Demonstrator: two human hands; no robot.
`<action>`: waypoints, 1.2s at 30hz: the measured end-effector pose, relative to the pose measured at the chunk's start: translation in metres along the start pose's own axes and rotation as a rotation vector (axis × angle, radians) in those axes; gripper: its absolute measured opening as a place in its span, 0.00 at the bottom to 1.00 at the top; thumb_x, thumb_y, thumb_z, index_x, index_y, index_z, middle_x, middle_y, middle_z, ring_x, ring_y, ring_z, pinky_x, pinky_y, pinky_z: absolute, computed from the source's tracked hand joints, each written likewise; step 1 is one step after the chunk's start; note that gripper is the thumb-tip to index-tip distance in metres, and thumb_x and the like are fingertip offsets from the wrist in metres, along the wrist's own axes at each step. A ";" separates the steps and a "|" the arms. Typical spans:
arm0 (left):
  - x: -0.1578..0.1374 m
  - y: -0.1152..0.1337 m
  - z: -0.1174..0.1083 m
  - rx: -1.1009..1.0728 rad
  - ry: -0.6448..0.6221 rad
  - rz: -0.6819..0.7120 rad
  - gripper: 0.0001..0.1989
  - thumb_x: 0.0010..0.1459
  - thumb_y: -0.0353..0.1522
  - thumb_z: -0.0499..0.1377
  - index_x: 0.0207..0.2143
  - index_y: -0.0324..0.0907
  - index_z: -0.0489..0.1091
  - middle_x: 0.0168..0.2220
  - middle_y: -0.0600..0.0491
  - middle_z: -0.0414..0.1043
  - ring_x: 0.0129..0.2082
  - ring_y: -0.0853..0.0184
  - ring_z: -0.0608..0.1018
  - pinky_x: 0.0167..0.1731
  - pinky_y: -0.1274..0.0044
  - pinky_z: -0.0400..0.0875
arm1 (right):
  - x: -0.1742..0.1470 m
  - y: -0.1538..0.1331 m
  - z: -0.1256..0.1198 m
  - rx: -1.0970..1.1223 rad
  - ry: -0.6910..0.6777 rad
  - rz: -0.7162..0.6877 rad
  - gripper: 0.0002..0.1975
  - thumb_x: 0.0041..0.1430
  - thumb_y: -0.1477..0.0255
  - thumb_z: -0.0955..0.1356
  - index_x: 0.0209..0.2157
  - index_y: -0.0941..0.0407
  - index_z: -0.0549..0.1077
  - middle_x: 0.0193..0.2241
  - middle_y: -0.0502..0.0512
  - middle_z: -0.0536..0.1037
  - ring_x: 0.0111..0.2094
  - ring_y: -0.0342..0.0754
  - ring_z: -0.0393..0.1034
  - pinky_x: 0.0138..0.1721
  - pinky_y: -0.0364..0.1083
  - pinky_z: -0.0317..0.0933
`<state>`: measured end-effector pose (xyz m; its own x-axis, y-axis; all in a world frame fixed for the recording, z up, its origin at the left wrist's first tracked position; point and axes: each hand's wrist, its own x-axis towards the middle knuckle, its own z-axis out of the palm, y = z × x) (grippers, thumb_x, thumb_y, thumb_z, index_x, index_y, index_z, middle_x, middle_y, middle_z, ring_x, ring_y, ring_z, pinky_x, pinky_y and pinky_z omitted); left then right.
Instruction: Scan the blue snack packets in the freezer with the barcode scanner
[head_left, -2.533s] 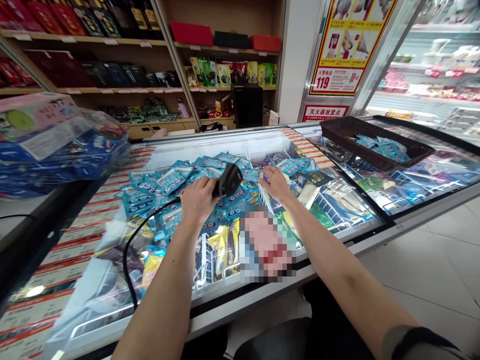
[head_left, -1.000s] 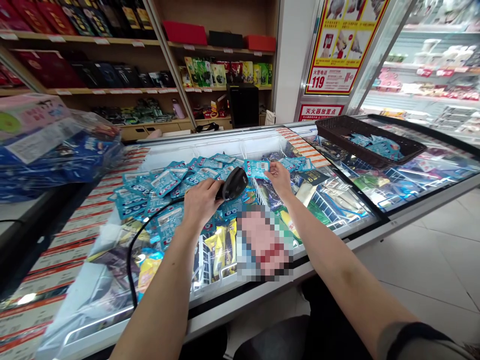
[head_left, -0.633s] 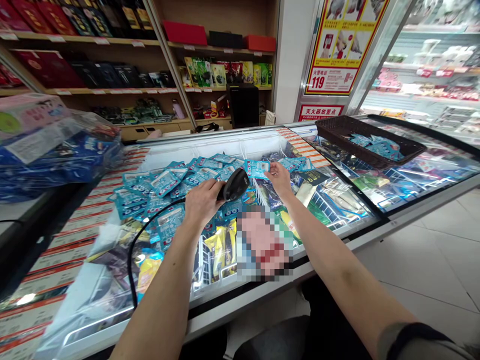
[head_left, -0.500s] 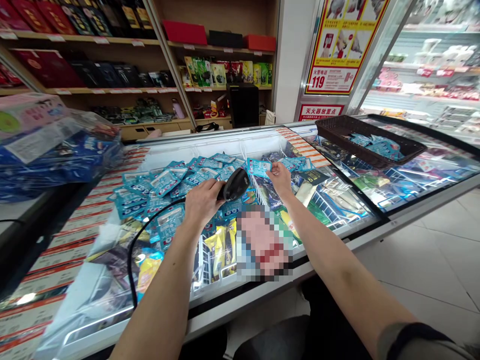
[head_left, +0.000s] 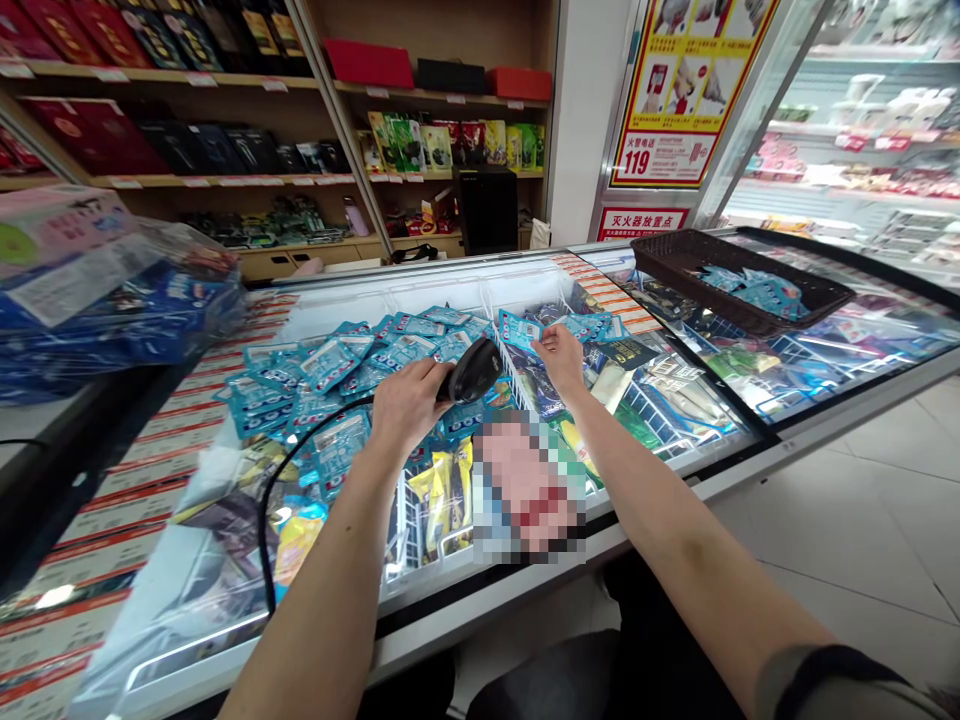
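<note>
My left hand [head_left: 407,408] is closed around the handle of a black corded barcode scanner [head_left: 475,372], whose head points right. Its cable [head_left: 271,485] loops down to the left. Between thumb and fingers of my right hand [head_left: 561,355] is a small blue packet [head_left: 519,328] with a barcode on it, held just beyond the scanner head. Under and behind my left hand, many similar blue packets [head_left: 335,362] lie heaped on the glass of a chest freezer [head_left: 390,285]. A few more blue packets [head_left: 596,327] lie just beyond my right hand.
A brown woven tray [head_left: 694,275] with blue packets stands on the freezer at the right. Plastic-wrapped goods [head_left: 112,290] are piled at the left. A blurred-out object [head_left: 525,485] lies on the near glass. Stocked shelves [head_left: 442,90] stand behind.
The blue packet in my right hand has tilted slightly and shifted a little up and right. The scanner in my left hand has moved slightly to the right.
</note>
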<state>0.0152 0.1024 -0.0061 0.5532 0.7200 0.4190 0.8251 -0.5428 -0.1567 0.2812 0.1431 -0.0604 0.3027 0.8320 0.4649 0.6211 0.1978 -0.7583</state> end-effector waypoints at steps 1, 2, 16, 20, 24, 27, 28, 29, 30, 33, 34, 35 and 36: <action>0.000 0.000 0.000 -0.002 0.004 0.005 0.21 0.54 0.36 0.57 0.50 0.43 0.65 0.43 0.46 0.71 0.43 0.56 0.74 0.36 0.70 0.66 | 0.000 0.000 0.000 0.020 0.009 -0.003 0.08 0.56 0.66 0.64 0.36 0.55 0.66 0.32 0.54 0.76 0.34 0.48 0.71 0.39 0.47 0.65; 0.000 0.000 0.001 -0.006 0.008 0.010 0.20 0.54 0.36 0.57 0.50 0.43 0.65 0.43 0.46 0.71 0.43 0.56 0.74 0.36 0.70 0.66 | 0.001 -0.001 -0.001 0.040 0.019 -0.004 0.07 0.55 0.66 0.65 0.35 0.55 0.66 0.31 0.53 0.75 0.33 0.47 0.71 0.38 0.46 0.65; 0.000 0.001 0.000 -0.048 0.021 0.095 0.21 0.54 0.36 0.57 0.50 0.43 0.64 0.44 0.47 0.71 0.45 0.57 0.73 0.37 0.70 0.66 | -0.001 -0.005 -0.004 0.096 0.043 0.012 0.06 0.53 0.67 0.66 0.32 0.54 0.65 0.28 0.51 0.74 0.31 0.46 0.70 0.37 0.46 0.65; 0.001 0.001 0.000 -0.067 0.027 0.121 0.20 0.54 0.35 0.57 0.50 0.43 0.64 0.44 0.47 0.71 0.45 0.57 0.73 0.38 0.70 0.66 | -0.003 -0.006 -0.005 0.089 0.032 0.016 0.06 0.54 0.67 0.66 0.33 0.54 0.65 0.29 0.52 0.74 0.32 0.47 0.70 0.37 0.46 0.65; 0.001 0.001 0.000 -0.087 0.025 0.131 0.20 0.54 0.34 0.56 0.50 0.43 0.65 0.44 0.48 0.72 0.44 0.57 0.73 0.37 0.70 0.67 | -0.003 -0.007 -0.006 0.096 0.032 0.012 0.06 0.54 0.68 0.66 0.33 0.54 0.65 0.29 0.52 0.74 0.32 0.47 0.70 0.37 0.46 0.65; 0.001 0.001 0.000 -0.094 0.022 0.130 0.20 0.54 0.34 0.56 0.50 0.43 0.65 0.44 0.48 0.72 0.44 0.57 0.73 0.37 0.70 0.66 | -0.002 -0.007 -0.006 0.095 0.035 0.008 0.06 0.54 0.68 0.66 0.33 0.54 0.65 0.29 0.52 0.74 0.32 0.47 0.70 0.37 0.46 0.65; 0.001 0.001 0.000 -0.094 0.024 0.130 0.20 0.54 0.34 0.56 0.50 0.44 0.65 0.44 0.48 0.72 0.45 0.57 0.73 0.37 0.70 0.66 | -0.002 -0.006 -0.005 0.095 0.037 0.004 0.06 0.54 0.67 0.66 0.32 0.54 0.65 0.29 0.52 0.74 0.32 0.47 0.70 0.37 0.46 0.65; 0.001 0.001 0.000 -0.093 0.027 0.129 0.20 0.54 0.34 0.56 0.50 0.44 0.65 0.44 0.48 0.72 0.45 0.57 0.73 0.37 0.70 0.66 | -0.002 -0.005 -0.005 0.095 0.040 -0.001 0.06 0.54 0.67 0.66 0.32 0.54 0.65 0.29 0.52 0.74 0.32 0.47 0.70 0.37 0.46 0.65; 0.001 0.001 0.000 -0.092 0.031 0.129 0.20 0.53 0.34 0.57 0.50 0.44 0.65 0.44 0.48 0.72 0.45 0.57 0.73 0.37 0.70 0.66 | -0.002 -0.005 -0.004 0.095 0.043 -0.006 0.06 0.54 0.67 0.66 0.32 0.54 0.65 0.29 0.51 0.74 0.32 0.47 0.70 0.37 0.46 0.64; 0.000 0.001 0.000 -0.087 0.046 0.117 0.20 0.53 0.34 0.57 0.50 0.43 0.65 0.44 0.47 0.71 0.44 0.57 0.73 0.37 0.70 0.66 | -0.002 -0.003 -0.002 0.088 0.053 -0.019 0.07 0.55 0.67 0.65 0.35 0.54 0.65 0.29 0.51 0.73 0.32 0.47 0.70 0.37 0.46 0.64; 0.000 0.000 0.000 -0.081 0.052 0.102 0.20 0.53 0.34 0.57 0.50 0.44 0.65 0.44 0.47 0.72 0.44 0.57 0.73 0.37 0.71 0.65 | -0.002 -0.003 -0.002 0.082 0.062 -0.015 0.08 0.56 0.67 0.65 0.37 0.54 0.65 0.30 0.51 0.73 0.31 0.46 0.69 0.37 0.46 0.64; 0.000 -0.001 0.000 -0.071 0.060 0.080 0.20 0.53 0.34 0.57 0.50 0.44 0.65 0.43 0.47 0.72 0.43 0.57 0.74 0.36 0.71 0.65 | -0.003 -0.003 -0.002 0.076 0.078 -0.006 0.11 0.56 0.67 0.64 0.41 0.54 0.64 0.30 0.51 0.73 0.31 0.46 0.69 0.36 0.46 0.63; -0.001 -0.002 0.000 -0.058 0.070 0.052 0.19 0.54 0.35 0.57 0.49 0.44 0.65 0.42 0.47 0.72 0.42 0.57 0.74 0.35 0.71 0.65 | -0.003 -0.003 -0.002 0.068 0.102 0.005 0.13 0.57 0.68 0.63 0.45 0.55 0.63 0.32 0.51 0.73 0.30 0.46 0.69 0.36 0.46 0.63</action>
<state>0.0128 0.1029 -0.0059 0.5838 0.6596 0.4734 0.7865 -0.6041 -0.1283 0.2796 0.1389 -0.0583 0.3797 0.7766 0.5028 0.5704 0.2313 -0.7881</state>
